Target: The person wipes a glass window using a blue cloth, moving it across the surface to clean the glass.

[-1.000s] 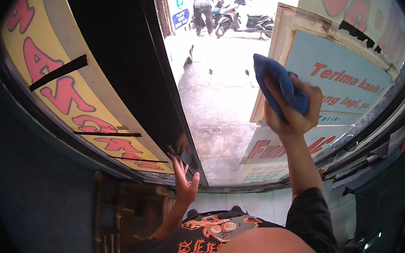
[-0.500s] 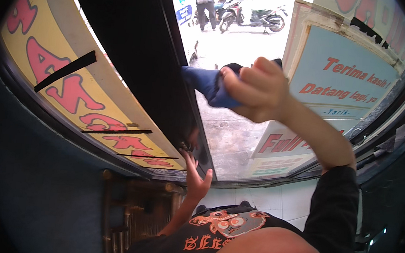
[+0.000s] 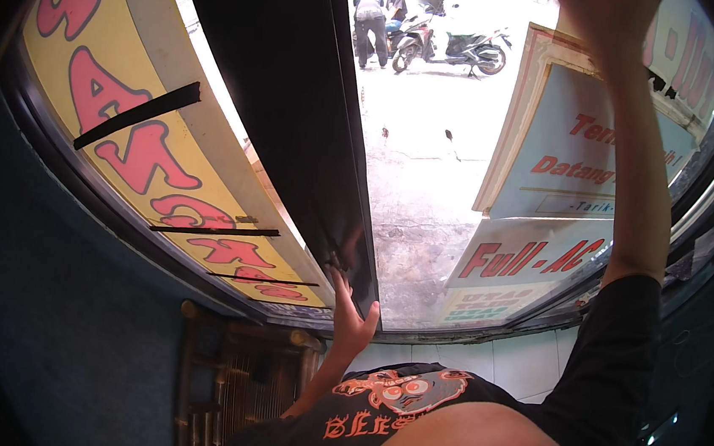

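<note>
My left hand (image 3: 354,323) rests low against a black door post (image 3: 288,89), its fingers stretched out and thumb apart. A dark handle or latch on the post is near its fingertips, too small to make out. High at the right, my raised right hand (image 3: 606,20) is cut off by the upper edge, so its fingers and whatever they may hold are hidden. That arm passes in front of a pale blue sign (image 3: 552,130) with red lettering on the glass pane.
At the left, a yellow sign (image 3: 121,100) with pink letters and black tape strips covers another pane. A bamboo chair (image 3: 264,368) stands lower left. Through the glass, a parked motorbike (image 3: 465,50) and two people (image 3: 370,20) show on the bright street. White tiles (image 3: 481,357) lie below.
My right hand has gone up and to the right from mid-pane, where it gripped a blue cloth. The cloth is out of view now. My left hand stays on the post.
</note>
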Motion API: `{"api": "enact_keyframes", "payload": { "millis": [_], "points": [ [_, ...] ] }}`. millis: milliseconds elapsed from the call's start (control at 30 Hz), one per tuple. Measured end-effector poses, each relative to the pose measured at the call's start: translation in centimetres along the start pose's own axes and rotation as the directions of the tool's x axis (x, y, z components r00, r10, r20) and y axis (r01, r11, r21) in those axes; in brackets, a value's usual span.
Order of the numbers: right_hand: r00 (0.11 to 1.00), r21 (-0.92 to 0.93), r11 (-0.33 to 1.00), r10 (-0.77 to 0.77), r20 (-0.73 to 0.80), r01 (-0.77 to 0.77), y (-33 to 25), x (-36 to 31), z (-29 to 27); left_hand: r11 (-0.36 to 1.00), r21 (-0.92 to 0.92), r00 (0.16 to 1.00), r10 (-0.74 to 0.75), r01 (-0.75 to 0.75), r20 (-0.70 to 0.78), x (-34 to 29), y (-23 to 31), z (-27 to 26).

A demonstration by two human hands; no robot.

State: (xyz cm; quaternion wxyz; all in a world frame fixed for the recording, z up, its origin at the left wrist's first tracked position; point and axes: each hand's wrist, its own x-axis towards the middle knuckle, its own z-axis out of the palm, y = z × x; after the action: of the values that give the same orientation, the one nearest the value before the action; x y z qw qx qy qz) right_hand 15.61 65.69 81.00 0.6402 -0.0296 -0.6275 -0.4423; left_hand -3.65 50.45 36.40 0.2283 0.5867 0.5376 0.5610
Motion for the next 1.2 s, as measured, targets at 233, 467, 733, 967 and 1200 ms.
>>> {"api": "enact_keyframes", "payload": {
  "millis": [233,467,733,967,1200],
  "points": [
    [0.665,0.422,0.863,-0.49,0.564,0.278,-9.1,-10.6,-2.7,1.0,-0.001,1.0,-0.01,0.01,-0.022,0.1,0.0,0.3],
    [0.915,0.034,0.951,-0.304,0.264,0.306,-1.7,-3.6,-1.4,1.0,0.021,1.0,0.0,0.001,-0.019,0.0,0.4,0.1],
    [0.917,0.182,0.967,-0.23,0.326,0.178,-8.0,-8.3,0.4,0.999,0.015,0.999,-0.036,0.037,-0.034,0.2,0.9,0.7],
    [0.956,0.096,0.995,-0.046,0.291,0.018,-1.9,-4.9,-1.6,0.977,0.203,0.998,-0.068,0.069,-0.015,0.0,0.6,-0.1],
    [0.998,-0.428,0.902,0.027,-0.054,-0.047,7.3,-4.2,-8.1,0.955,0.285,0.994,-0.064,0.088,-0.091,0.1,1.0,1.1]
  ]
}}
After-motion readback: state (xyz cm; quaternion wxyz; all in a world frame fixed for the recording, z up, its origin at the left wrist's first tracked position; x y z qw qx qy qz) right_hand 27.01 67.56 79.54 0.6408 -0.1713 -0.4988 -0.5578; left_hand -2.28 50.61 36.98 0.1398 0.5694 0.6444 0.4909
